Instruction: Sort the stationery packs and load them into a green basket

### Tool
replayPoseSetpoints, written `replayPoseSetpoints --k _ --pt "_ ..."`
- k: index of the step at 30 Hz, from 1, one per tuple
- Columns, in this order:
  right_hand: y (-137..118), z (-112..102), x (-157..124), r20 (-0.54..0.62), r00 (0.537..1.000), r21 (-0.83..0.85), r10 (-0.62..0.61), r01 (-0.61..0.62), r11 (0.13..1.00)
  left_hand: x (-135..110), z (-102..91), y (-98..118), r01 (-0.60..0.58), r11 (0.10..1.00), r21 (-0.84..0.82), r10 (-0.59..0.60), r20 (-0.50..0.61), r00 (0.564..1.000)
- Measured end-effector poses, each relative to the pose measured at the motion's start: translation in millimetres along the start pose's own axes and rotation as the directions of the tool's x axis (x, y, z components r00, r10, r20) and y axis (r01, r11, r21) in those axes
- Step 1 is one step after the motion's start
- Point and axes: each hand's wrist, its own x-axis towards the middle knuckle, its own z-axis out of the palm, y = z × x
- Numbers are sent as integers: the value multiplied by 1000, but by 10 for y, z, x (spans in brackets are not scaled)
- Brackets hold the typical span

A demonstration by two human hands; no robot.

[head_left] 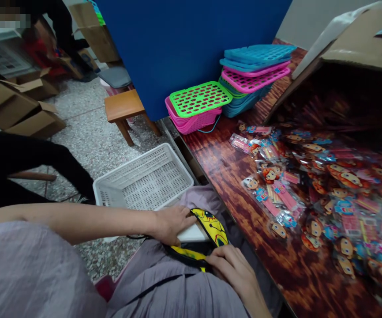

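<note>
A yellow pouch (212,227) with a black edge and a printed cartoon pattern lies on my lap, its mouth spread apart. My left hand (173,224) grips the far left side of that mouth, fingers partly hidden behind the edge. At the near right end, my right hand (232,267) pinches the rim between thumb and fingers. Something flat and white (194,233) shows between the pouch's two sides; whether it lies inside or behind, I cannot tell. A dark strap (159,285) runs over my grey clothing.
A white plastic crate (174,154) stands beyond my left arm. Right, the wood-patterned table (217,163) bears many cartoon packets (283,190), an open carton (353,53) and stacked coloured baskets (200,99). A wooden stool (125,106) and another person (61,31) are farther back.
</note>
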Motion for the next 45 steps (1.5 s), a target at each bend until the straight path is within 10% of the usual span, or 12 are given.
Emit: replayPoseSetpoints --k 12,18,23,31,39,45 --pt "52 69 -46 -70 996 199 54 -39 979 -133 -469 -47 104 945 -311 -82 83 993" --pt "124 -38 94 37 998 62 -54 52 997 -450 -677 -268 256 571 -780 -126 226 966" --pt "237 -35 291 -23 997 186 79 -74 980 -1074 -830 -429 169 325 -930 -221 99 970" --pt "186 155 1633 20 952 542 305 -266 797 -1969 -688 -412 -149 -57 -987 -257 -130 958" --pt "-161 242 3047 5 991 731 130 -93 676 -1596 -364 -192 1 -234 -972 -35 9 999" --pt "-220 47 3382 -5 995 842 99 -49 537 -1300 -49 -297 72 -92 -993 -86 80 993"
